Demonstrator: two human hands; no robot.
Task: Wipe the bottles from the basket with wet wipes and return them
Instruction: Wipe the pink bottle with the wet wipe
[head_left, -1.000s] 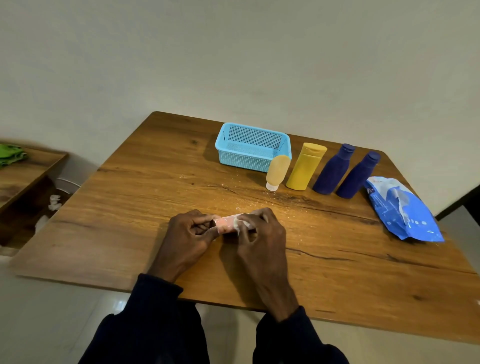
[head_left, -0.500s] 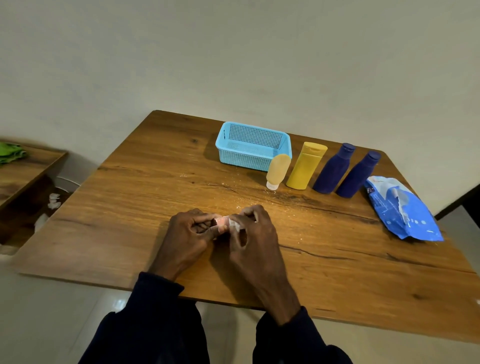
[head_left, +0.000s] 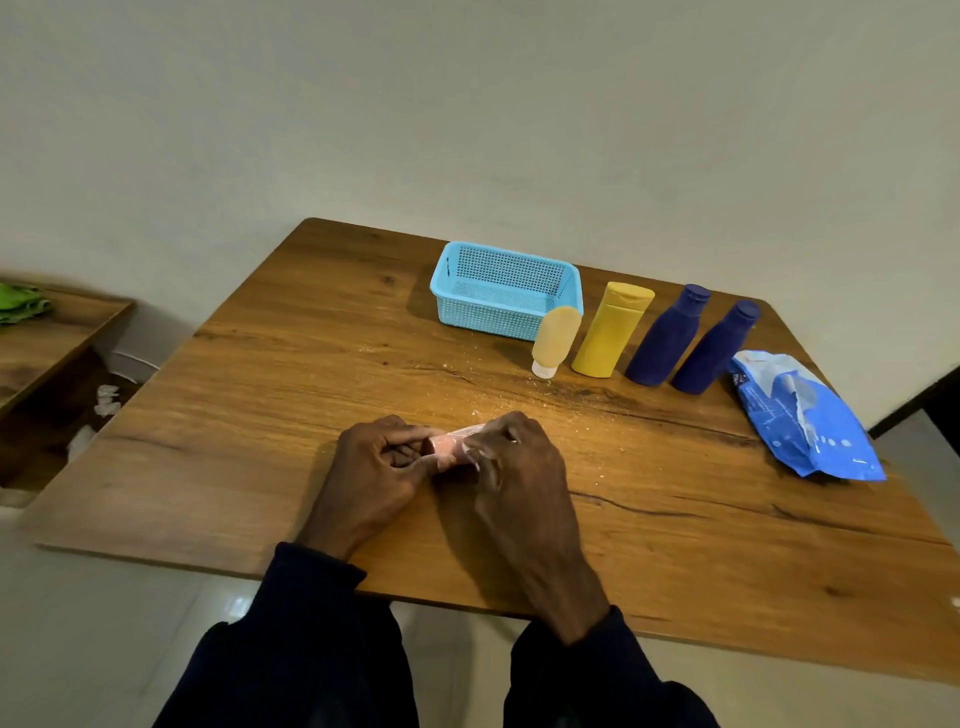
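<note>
Bottles number five in all. One small pink bottle (head_left: 444, 448) is in the person's hands over the near middle of the table (head_left: 249, 415), and four stand in a row at the far right. The four are a pale orange tube (head_left: 556, 336) resting on its white cap, a yellow bottle (head_left: 609, 332), and two dark blue bottles (head_left: 667, 339) (head_left: 715, 349).

The pink bottle lies on its side with its long axis running left to right across the view. Its left end shows between the hands, and the rest is covered. Which end carries the cap cannot be told, nor whether it touches the table.

The left grip (head_left: 374, 467) has its fingers curled, pinching the bottle's left end. The right grip (head_left: 514, 467) is curled over the right part, pressing one white wet wipe (head_left: 469, 431) around it.

One light blue mesh basket (head_left: 483, 317) sits at the far side of the table with nothing in it. The orange tube stands just in front of its right front corner. One blue wipes pack (head_left: 800, 421) lies flat to the right of the dark blue bottles, near the table's right edge.

To the left, apart from the table, is a wooden shelf (head_left: 52, 343) with a green cloth (head_left: 21, 304) on it. A few white crumpled bits (head_left: 106, 400) lie below it.
</note>
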